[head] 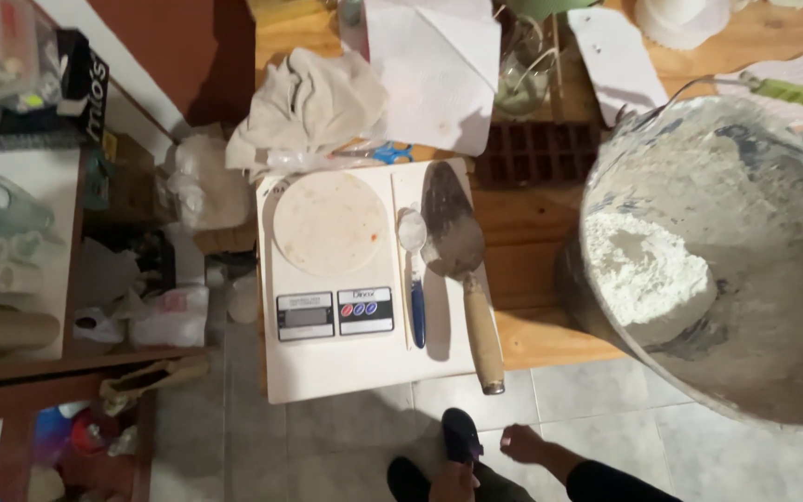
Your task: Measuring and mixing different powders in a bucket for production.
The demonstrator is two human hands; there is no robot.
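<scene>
Head view looking down at a wooden table [522, 232] edge and a tiled floor [327, 446].

Hands: both sitting low at the bottom centre of the frame, away from the table, holding nothing. Right hand [519, 442] is hanging over the floor, fingers loose and apart, empty. Left hand [454, 482] is cut by the bottom edge, just beside a dark shoe [460, 433]; can't tell whether it's curled or flat.

Nearest tool to the hands: trowel [457, 251], lying on the white board [327, 372] in the middle of the frame, blade toward the top, wooden handle sticking out past the board's lower edge toward the right hand. Not touching either hand.

Just left of the trowel: spoon [413, 270] with a blue handle, then a kitchen scale [332, 251] with a round white plate.

Right side of the frame: big grey bucket [745, 242], a heap of white powder [643, 265] sitting inside it.

Upper centre: crumpled cloth [304, 102] and a sheet of paper [439, 70]. Dark mould tray [536, 153] sitting between the paper and the bucket.
</scene>
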